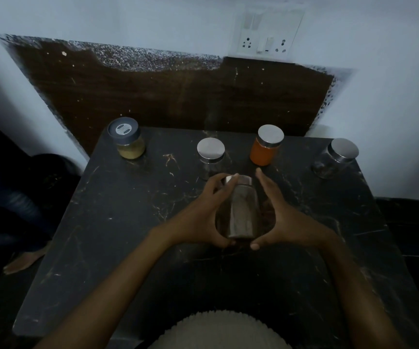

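1. The dark jar [238, 212] is between my two hands, over the middle of the black marble table [107, 222]. It is tipped so that its steel lid [239, 180] points away from me, toward the back row. I cannot tell whether its base rests on the table or is just clear of it.
2. My left hand [198, 212] grasps it: the fingertips curl over the near edge of the lid and the thumb hooks under the base.
3. My right hand [289, 217] is not clenched. Its fingers lie straight along the jar's right side and the thumb props the base. A sliver of dark gap shows between palm and glass, so it steadies the jar more than it holds it.
4. I judge the step to be taking hold of this jar to open it, since my left fingertips are already on the lid.
5. The next move calls for my right hand to close firmly round the body, so the glass cannot spin while the left turns the lid. The jar should also come upright first, or the dark contents may spill.
6. Beyond my hands stands the back row, well apart from one another: a yellow-powder jar [129, 143], a steel-lidded jar [211, 153] just past my left fingertips, an orange jar [266, 147] and a clear jar [335, 158] at the far right.
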A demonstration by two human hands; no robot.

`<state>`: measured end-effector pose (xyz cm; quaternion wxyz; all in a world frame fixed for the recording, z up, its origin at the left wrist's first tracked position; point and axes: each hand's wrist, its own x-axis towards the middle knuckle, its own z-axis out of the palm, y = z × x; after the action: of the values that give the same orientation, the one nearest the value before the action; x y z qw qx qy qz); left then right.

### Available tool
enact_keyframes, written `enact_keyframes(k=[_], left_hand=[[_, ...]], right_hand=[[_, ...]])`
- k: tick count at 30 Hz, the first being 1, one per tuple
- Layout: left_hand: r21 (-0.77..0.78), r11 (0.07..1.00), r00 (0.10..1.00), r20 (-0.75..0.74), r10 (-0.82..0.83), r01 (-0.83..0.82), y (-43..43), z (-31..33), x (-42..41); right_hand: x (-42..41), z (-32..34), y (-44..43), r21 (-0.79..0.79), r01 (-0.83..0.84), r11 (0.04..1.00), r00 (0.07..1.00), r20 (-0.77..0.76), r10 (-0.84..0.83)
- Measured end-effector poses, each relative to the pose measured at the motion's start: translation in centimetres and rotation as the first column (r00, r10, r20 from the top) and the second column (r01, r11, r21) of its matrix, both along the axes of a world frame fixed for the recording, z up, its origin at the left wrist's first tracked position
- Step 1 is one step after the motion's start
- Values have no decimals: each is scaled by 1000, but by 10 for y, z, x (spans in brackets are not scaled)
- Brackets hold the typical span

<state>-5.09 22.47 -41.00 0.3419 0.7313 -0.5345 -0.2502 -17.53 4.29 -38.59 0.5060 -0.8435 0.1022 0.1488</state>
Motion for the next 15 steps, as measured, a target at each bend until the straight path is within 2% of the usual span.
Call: enact_keyframes(k=[3, 6, 11, 13, 15], left_hand=[[-28, 1000, 1000, -25, 12, -13, 3, 2, -1], [9, 1000, 1000, -29, -9, 10, 3, 8, -5], [134, 989, 992, 98, -75, 62, -4, 13, -4], [139, 989, 990, 126, -64, 46, -6, 13, -5], [111, 994, 992, 122, -32, 18, -4, 13, -5]], right_hand=[[-2, 3, -4, 59, -3, 998, 1000, -22, 4], [-1, 3, -4, 43, -3, 999, 1000, 6, 3], [6, -1, 6, -71, 13, 997, 999, 52, -10], [7, -4, 9, -101, 11, 995, 998, 59, -5], [5, -5, 8, -59, 12, 998, 999, 44, -9]])
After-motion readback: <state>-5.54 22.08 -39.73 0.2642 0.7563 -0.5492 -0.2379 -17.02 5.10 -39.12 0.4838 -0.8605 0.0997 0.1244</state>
